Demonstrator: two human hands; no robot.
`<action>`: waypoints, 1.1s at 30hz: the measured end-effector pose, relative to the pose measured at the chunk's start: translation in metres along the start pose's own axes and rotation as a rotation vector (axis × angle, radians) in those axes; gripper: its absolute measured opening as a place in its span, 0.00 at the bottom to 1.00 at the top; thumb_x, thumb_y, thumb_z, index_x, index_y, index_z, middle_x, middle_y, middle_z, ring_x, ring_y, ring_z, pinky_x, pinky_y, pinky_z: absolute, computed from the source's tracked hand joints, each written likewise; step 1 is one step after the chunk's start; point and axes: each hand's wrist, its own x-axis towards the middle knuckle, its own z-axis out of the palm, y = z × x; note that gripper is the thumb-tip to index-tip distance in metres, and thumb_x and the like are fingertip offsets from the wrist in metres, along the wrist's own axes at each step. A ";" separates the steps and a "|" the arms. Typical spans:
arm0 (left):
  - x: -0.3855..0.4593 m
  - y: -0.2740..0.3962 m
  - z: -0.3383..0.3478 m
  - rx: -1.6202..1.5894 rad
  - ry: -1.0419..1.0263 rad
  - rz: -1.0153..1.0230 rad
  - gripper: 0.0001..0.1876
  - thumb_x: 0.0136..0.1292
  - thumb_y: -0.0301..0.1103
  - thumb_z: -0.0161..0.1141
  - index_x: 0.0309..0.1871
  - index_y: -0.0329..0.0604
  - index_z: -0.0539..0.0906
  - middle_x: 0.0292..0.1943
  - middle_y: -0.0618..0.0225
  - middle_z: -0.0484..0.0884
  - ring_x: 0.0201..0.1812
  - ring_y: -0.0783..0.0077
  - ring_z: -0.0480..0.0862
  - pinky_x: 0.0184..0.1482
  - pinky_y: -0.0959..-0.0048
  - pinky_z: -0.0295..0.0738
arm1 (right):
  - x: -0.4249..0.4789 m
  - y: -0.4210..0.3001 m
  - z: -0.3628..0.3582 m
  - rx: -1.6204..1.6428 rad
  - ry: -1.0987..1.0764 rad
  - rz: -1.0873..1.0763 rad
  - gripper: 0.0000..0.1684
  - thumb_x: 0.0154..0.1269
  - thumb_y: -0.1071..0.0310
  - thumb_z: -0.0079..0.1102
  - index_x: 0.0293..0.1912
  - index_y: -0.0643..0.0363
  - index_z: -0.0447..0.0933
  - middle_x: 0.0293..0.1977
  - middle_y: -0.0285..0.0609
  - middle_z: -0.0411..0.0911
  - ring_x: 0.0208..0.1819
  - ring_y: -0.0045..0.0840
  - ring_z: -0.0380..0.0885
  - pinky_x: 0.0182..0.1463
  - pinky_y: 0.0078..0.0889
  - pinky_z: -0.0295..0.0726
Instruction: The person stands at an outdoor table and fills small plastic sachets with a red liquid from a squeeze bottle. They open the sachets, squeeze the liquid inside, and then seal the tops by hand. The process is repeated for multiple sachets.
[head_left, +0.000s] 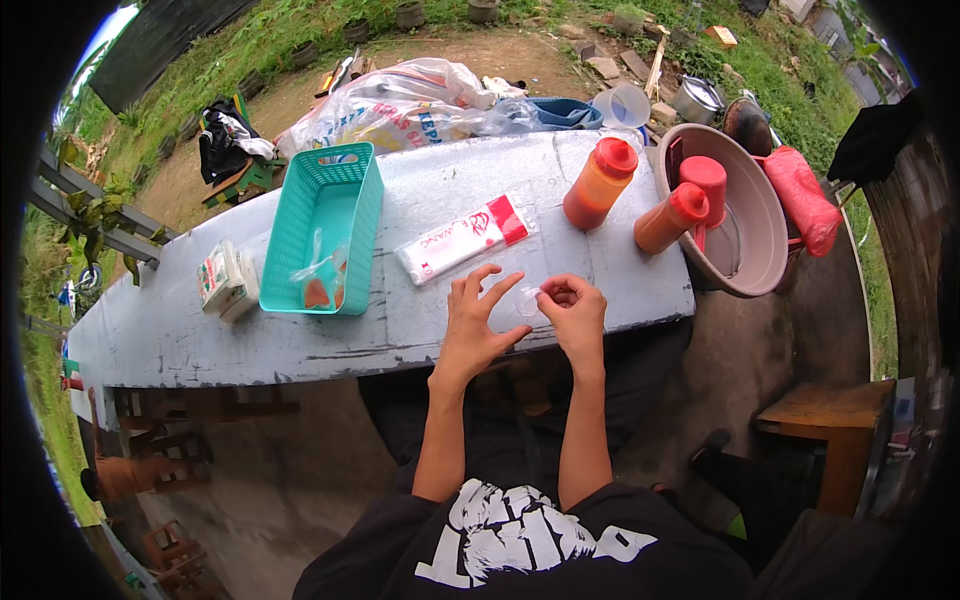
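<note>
Between thumb and fingertips, my right hand (577, 309) pinches the end of a small clear plastic bag (528, 302). My left hand (475, 324) is just left of it, fingers spread and holding nothing. Both hands are over the near edge of a grey-white table (420, 330). Beyond them lies a flat white-and-red packet of plastic bags (465, 240). A teal plastic basket (322, 225) stands to the left, with small clear bags of orange-red sauce (318, 292) inside. Two sauce squeeze bottles with red caps stand to the right, a larger one (596, 191) and a smaller one (667, 221).
Small paper-wrapped packs (227, 281) sit left of the basket. At the table's right end, a large basin (757, 247) holds a red plastic mug (703, 184). A big plastic sack (405, 105) lies behind the far edge. Another person's leg (739, 480) shows at lower right, near a wooden table (825, 409).
</note>
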 end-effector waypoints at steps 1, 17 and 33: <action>0.000 -0.002 0.002 0.022 -0.007 0.068 0.30 0.50 0.35 0.77 0.60 0.49 0.83 0.62 0.65 0.79 0.64 0.61 0.72 0.65 0.60 0.65 | 0.000 -0.002 -0.002 -0.031 -0.024 -0.018 0.06 0.59 0.79 0.68 0.37 0.68 0.80 0.29 0.36 0.81 0.31 0.13 0.80 0.36 0.16 0.79; 0.000 -0.004 0.036 -0.192 0.037 0.131 0.31 0.45 0.26 0.76 0.58 0.47 0.83 0.58 0.69 0.85 0.62 0.62 0.78 0.63 0.62 0.66 | -0.011 -0.018 -0.016 -0.219 -0.009 -0.124 0.09 0.57 0.78 0.67 0.39 0.65 0.79 0.29 0.38 0.79 0.29 0.12 0.75 0.31 0.20 0.75; 0.001 -0.012 0.048 -0.184 0.153 0.140 0.31 0.46 0.24 0.74 0.59 0.44 0.83 0.58 0.69 0.85 0.62 0.63 0.79 0.64 0.64 0.68 | -0.024 -0.034 -0.036 -0.507 -0.084 -0.538 0.11 0.56 0.69 0.72 0.41 0.56 0.86 0.52 0.44 0.77 0.56 0.40 0.74 0.58 0.41 0.75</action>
